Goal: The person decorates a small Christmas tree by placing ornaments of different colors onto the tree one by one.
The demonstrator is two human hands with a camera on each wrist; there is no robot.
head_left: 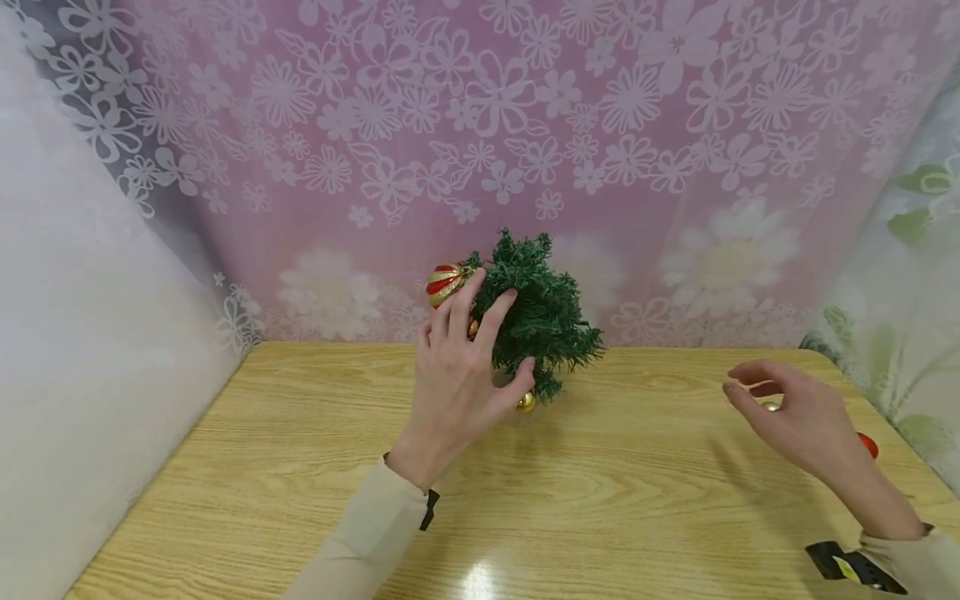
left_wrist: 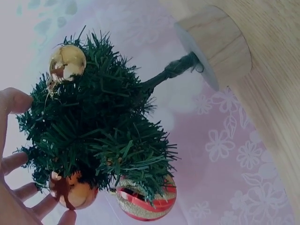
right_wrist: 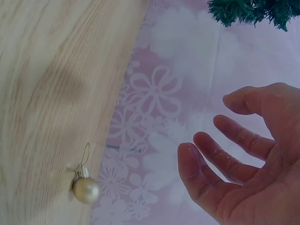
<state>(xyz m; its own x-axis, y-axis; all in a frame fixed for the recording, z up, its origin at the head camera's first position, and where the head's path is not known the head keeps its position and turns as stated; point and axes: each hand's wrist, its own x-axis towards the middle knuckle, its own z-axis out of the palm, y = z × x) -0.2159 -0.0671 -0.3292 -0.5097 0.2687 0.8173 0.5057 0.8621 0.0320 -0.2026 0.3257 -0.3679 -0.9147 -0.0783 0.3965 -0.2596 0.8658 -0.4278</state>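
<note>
Your L grip (head_left: 452, 375), fingers spread, touches the L side of the tree (head_left: 543, 312) standing mid-bench (head_left: 637, 517), near its back edge. Your R grip (head_left: 806, 421), empty, fingers loosely bent, is nearer the gold bauble (right_wrist: 86, 190), w/o contact.

Beneath left hand (head_left: 456, 367) and right hand (head_left: 806, 417): light wood-grain tabletop (head_left: 615, 500). Beyond both: pink backdrop cloth (head_left: 480, 125), white floral pattern. Left of left hand: pale cloth (head_left: 90, 333). Right of right hand: leaf-patterned cloth (head_left: 911, 333), whitish ground.
</note>
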